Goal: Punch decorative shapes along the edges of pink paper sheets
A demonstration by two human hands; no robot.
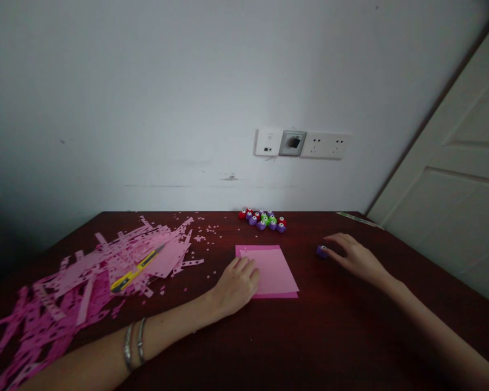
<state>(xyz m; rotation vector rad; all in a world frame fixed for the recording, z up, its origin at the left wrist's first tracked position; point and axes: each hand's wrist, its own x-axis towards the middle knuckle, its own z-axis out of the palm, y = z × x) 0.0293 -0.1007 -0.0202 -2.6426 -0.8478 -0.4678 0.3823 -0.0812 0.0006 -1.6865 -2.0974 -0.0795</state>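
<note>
My left hand (pixel 237 282) lies on the left edge of a light pink paper sheet (pixel 271 271), its fingers gently bent and resting on top. Under that sheet, a darker pink paper sheet (pixel 263 247) shows along the top and bottom edges. On the right, my right hand (pixel 354 258) is open, thumb and fingers apart, beside a small purple paper punch (pixel 321 251). The thumb tip is at the punch; whether it touches cannot be made out. Farther back stands a cluster of small purple, red and green paper punches (pixel 264 220).
A heap of punched pink paper scraps (pixel 93 277) covers the table's left side, with a yellow utility knife (pixel 136 269) lying on it. Tiny pink cut-outs (pixel 199 238) are scattered nearby. Behind the dark red table (pixel 309 336) is a wall with sockets (pixel 324 145). A thin patterned strip (pixel 359 219) lies at back right.
</note>
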